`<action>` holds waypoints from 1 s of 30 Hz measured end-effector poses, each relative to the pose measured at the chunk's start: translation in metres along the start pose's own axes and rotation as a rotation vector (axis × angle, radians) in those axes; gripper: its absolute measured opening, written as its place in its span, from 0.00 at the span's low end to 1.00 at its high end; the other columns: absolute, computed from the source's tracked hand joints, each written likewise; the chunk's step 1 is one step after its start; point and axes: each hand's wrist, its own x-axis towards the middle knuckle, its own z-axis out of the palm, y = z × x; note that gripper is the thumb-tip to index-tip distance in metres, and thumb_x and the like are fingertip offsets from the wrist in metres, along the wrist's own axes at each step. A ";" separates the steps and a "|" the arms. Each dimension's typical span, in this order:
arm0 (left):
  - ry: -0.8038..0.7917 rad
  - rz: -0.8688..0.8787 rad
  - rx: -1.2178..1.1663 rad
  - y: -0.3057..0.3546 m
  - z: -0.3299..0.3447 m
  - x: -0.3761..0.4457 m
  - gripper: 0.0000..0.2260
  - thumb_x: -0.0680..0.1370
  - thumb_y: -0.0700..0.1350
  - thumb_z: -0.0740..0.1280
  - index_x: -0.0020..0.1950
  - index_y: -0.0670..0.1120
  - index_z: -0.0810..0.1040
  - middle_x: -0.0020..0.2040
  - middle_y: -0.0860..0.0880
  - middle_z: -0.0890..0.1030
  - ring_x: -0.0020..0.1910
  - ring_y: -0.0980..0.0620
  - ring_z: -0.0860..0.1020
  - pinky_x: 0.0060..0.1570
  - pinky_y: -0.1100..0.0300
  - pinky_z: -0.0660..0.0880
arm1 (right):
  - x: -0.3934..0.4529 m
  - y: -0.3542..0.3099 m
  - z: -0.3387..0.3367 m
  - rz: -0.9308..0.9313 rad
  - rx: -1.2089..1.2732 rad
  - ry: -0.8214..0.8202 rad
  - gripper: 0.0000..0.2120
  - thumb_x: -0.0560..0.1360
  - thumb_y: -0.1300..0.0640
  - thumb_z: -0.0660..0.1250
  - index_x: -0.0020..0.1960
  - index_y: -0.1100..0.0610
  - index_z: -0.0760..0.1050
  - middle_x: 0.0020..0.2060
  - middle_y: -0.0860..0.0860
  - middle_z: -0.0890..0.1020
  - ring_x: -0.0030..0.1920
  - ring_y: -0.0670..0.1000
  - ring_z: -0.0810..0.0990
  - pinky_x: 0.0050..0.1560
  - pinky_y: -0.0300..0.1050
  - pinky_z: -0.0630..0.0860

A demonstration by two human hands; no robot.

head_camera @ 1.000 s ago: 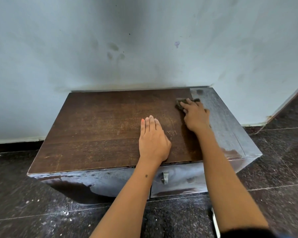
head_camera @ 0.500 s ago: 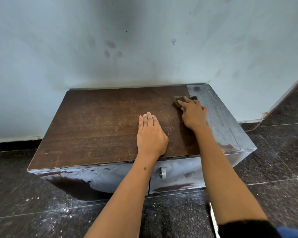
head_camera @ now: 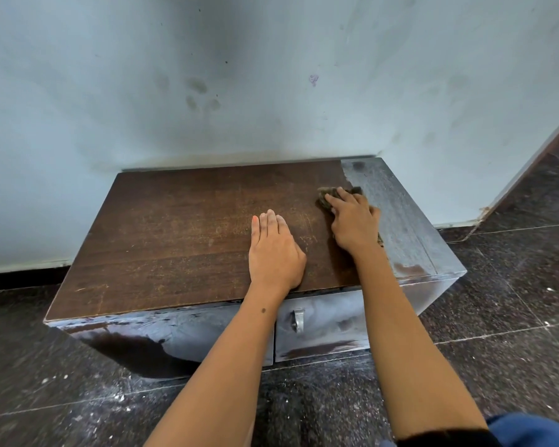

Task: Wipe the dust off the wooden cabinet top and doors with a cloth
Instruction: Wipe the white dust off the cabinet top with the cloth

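A low wooden cabinet [head_camera: 181,233] stands against the wall. Most of its top shows dark brown wood, while a grey dusty strip [head_camera: 397,217] runs along its right side. My right hand [head_camera: 352,224] presses a dark crumpled cloth [head_camera: 325,196] flat on the top at the edge of that dusty strip; most of the cloth is hidden under the palm. My left hand [head_camera: 275,253] lies flat on the wiped wood near the front edge, fingers together, holding nothing. The two front doors [head_camera: 323,324] are grey with dust and smeared, with a metal handle [head_camera: 298,320].
A pale stained wall [head_camera: 239,91] rises directly behind the cabinet. Dark speckled floor tiles [head_camera: 513,301] with white dust specks surround it. At the far right a wall corner [head_camera: 530,162] meets the floor.
My right hand and the cloth have shifted slightly left and toward the back along the dusty strip's edge. The left hand has stayed flat in place. The camera has tilted a little.
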 end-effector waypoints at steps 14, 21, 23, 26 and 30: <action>0.007 0.001 0.011 0.000 0.002 0.000 0.25 0.80 0.45 0.49 0.75 0.36 0.55 0.76 0.39 0.55 0.76 0.44 0.51 0.74 0.52 0.39 | -0.034 0.012 -0.006 -0.002 0.003 0.011 0.20 0.81 0.58 0.54 0.71 0.46 0.67 0.74 0.47 0.63 0.73 0.53 0.57 0.67 0.54 0.56; 0.012 0.000 0.022 0.000 0.003 0.001 0.25 0.80 0.45 0.49 0.75 0.36 0.55 0.76 0.39 0.56 0.76 0.44 0.52 0.73 0.52 0.39 | -0.055 0.013 -0.004 0.018 0.038 0.047 0.20 0.80 0.59 0.56 0.70 0.46 0.68 0.73 0.46 0.63 0.72 0.51 0.58 0.66 0.51 0.56; 0.012 0.002 0.026 -0.001 0.004 0.001 0.25 0.80 0.45 0.49 0.75 0.36 0.55 0.76 0.39 0.56 0.76 0.44 0.52 0.73 0.52 0.39 | -0.086 0.019 -0.003 0.016 0.046 0.096 0.20 0.79 0.60 0.58 0.69 0.46 0.69 0.73 0.45 0.65 0.71 0.50 0.59 0.64 0.50 0.56; 0.010 0.000 0.028 -0.001 0.004 0.002 0.25 0.80 0.45 0.49 0.75 0.36 0.55 0.76 0.39 0.56 0.76 0.44 0.52 0.73 0.52 0.40 | -0.107 0.025 -0.004 0.011 0.057 0.108 0.20 0.79 0.61 0.60 0.68 0.46 0.71 0.72 0.45 0.67 0.70 0.50 0.61 0.61 0.48 0.55; 0.008 0.001 0.030 -0.001 0.004 0.001 0.25 0.80 0.45 0.50 0.75 0.36 0.56 0.76 0.39 0.56 0.76 0.44 0.52 0.74 0.52 0.40 | -0.073 0.016 -0.005 0.010 0.049 0.051 0.20 0.79 0.60 0.58 0.69 0.46 0.69 0.73 0.46 0.64 0.71 0.51 0.59 0.64 0.51 0.55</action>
